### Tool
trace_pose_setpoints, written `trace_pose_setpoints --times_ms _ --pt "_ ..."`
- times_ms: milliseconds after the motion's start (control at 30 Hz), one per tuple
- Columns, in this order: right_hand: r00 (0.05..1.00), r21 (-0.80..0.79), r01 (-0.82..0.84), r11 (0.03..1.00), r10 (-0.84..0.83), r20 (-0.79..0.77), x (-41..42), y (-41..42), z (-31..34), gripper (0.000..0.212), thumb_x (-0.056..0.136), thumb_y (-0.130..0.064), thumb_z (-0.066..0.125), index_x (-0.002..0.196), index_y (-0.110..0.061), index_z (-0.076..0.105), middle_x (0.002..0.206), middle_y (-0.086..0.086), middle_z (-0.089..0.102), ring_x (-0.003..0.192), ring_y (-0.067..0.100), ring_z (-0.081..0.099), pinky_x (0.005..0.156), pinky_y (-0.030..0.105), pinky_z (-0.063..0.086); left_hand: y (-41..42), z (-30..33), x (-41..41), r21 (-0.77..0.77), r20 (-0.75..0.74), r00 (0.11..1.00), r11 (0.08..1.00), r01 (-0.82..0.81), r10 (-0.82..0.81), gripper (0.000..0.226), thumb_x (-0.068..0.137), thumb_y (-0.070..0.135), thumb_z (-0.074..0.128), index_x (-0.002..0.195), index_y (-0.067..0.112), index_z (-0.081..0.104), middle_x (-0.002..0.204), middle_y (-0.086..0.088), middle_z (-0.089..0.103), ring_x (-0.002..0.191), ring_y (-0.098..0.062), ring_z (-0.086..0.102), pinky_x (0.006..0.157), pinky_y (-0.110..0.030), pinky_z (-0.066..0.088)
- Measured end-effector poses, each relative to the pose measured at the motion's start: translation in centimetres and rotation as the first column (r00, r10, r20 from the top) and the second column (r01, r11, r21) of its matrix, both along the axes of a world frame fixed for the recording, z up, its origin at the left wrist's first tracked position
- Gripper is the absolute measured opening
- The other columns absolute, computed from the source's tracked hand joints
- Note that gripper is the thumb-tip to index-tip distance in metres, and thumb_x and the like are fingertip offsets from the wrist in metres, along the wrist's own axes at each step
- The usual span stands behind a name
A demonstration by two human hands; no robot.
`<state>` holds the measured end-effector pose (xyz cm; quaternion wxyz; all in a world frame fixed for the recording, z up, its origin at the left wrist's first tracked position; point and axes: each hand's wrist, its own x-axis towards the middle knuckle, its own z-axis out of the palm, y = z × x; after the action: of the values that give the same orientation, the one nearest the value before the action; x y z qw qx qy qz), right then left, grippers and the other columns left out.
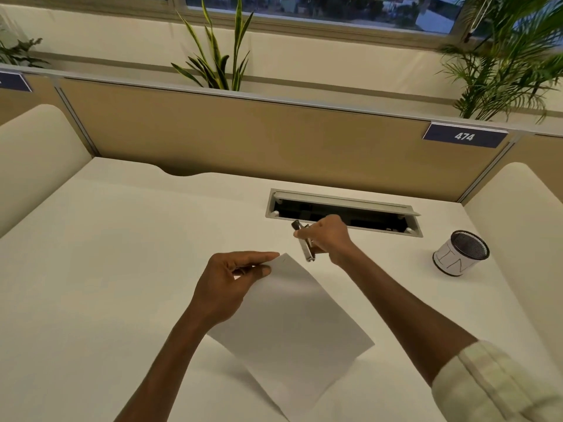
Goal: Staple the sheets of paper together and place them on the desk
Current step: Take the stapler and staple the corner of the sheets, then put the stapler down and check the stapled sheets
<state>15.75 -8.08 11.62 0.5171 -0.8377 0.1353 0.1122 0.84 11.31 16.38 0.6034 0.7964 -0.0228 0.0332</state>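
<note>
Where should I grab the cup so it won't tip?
Grip the cup around its white-wrapped middle, coming from the left side facing the hands. It stands upright and round on the desk, with bare space around it, so fingers can wrap its wall.

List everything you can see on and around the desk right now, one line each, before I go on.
sheets of paper: count unclear, white, held above desk centre
stapler: one, silver, in right hand
mesh cup: one, black with white label, desk right
cable tray: one, grey, open, rear desk
number plate: one, blue, reads 474, partition
plants: three, green, behind partition
left hand: fingers pinching the paper's corner
right hand: gripping the stapler
</note>
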Motion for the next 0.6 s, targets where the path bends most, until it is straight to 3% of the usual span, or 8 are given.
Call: trace_pose_setpoints --times_ms 100,200,333,500,600 --pt "0.998 -0.141 -0.039 0.989 0.044 0.036 2.4 3.1 -1.8 0.038 0.066 -0.028 0.088 0.074 -0.004 0.060 0.064 0.007 0.064 0.058 0.020 0.068 0.060 0.035 0.059 0.5 -0.7 0.6 -0.006 -0.018 1.000 1.000 -0.001 0.001 0.029 0.081 0.008 0.072 0.094 0.033 0.077 0.095 0.022 0.074 0.090 -0.001 0.068 0.076 -0.010 0.050" --pt "0.990 -0.280 -0.101 0.955 0.124 0.066 4.6 5.7 -3.9 0.039 0.066 -0.029 0.084 0.064 -0.010 0.051 0.063 0.007 0.060 0.058 0.020 0.063 0.055 0.033 0.050 1.0 -1.2 1.3 0.003 -0.021 1.000 1.000 0.007 -0.007 0.033 0.080 0.008 0.073 0.092 0.039 0.076 0.094 0.023 0.073 0.092 0.002 0.067 0.080 -0.011 0.050" --pt "0.987 -0.310 -0.123 0.943 0.149 0.063 6.6 8.3 -6.4 0.042 0.072 -0.023 0.081 0.063 -0.013 0.042 0.057 -0.002 0.047 0.051 0.012 0.048 0.045 0.024 0.034 1.4 -2.0 1.6 0.005 -0.042 0.999 1.000 0.008 -0.008 0.036 0.080 0.008 0.073 0.091 0.041 0.075 0.093 0.024 0.073 0.093 0.004 0.066 0.081 -0.011 0.049" --pt "0.984 -0.337 -0.128 0.933 0.162 0.075 8.2 10.7 -9.5 0.037 0.073 -0.020 0.079 0.071 -0.008 0.045 0.060 -0.003 0.043 0.062 0.018 0.052 0.044 0.023 0.030 2.1 -2.9 2.3 -0.039 -0.088 0.996 0.999 0.002 -0.005 0.034 0.080 0.005 0.071 0.090 0.037 0.077 0.093 0.021 0.074 0.095 0.004 0.066 0.082 -0.010 0.048" --pt "0.985 -0.345 -0.128 0.930 0.161 0.068 8.8 11.9 -11.2 0.036 0.073 -0.022 0.078 0.071 -0.010 0.044 0.072 0.005 0.053 0.073 0.024 0.058 0.056 0.026 0.037 2.5 -3.4 2.6 -0.037 -0.098 0.995 0.999 0.006 -0.009 0.034 0.081 0.004 0.071 0.090 0.035 0.078 0.091 0.020 0.075 0.093 0.003 0.067 0.079 -0.008 0.047"
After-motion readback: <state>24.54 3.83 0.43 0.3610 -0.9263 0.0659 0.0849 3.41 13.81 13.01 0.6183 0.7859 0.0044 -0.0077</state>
